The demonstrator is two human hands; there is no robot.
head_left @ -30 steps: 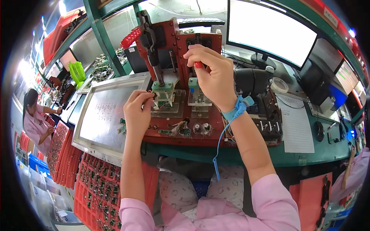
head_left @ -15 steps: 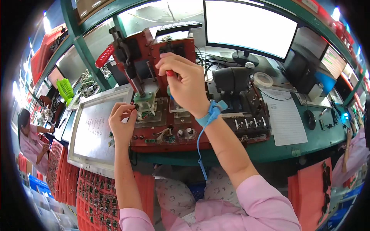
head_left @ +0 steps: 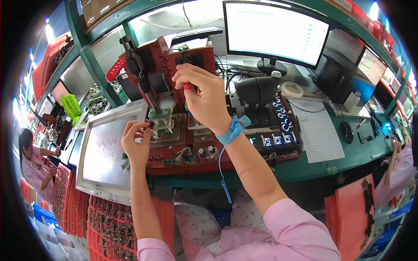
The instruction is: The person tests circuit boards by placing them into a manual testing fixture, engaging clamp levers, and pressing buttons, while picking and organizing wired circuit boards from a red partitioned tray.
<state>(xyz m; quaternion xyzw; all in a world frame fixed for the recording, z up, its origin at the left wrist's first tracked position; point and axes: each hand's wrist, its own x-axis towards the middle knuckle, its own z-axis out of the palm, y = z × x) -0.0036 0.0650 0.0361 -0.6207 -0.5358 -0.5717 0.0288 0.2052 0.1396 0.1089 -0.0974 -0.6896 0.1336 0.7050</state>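
Note:
My right hand (head_left: 208, 98), with a blue wrist strap (head_left: 234, 129), is closed around a red-tipped handle (head_left: 187, 85) in front of the second red test fixture. Most of that handle is hidden by the fingers. My left hand (head_left: 136, 141) is pinched at the edge of the clear-and-green fixture plate (head_left: 161, 117), under the first toggle clamp (head_left: 140, 65). Whatever lies between its fingertips is too small to make out. The first clamp's red grip (head_left: 116, 69) stands free to the left, held by neither hand.
A black unit with lit displays (head_left: 278, 140) stands right of the fixture, below a monitor (head_left: 276, 32). A white-surfaced framed panel (head_left: 102, 148) lies left. Red racks of circuit boards (head_left: 109, 226) stand below. Co-workers sit at both sides; a paper sheet (head_left: 320, 135) lies right.
Lights on the black unit have come on, and green marks now show on the monitor. The view has shifted slightly. Both hands keep nearly the same places.

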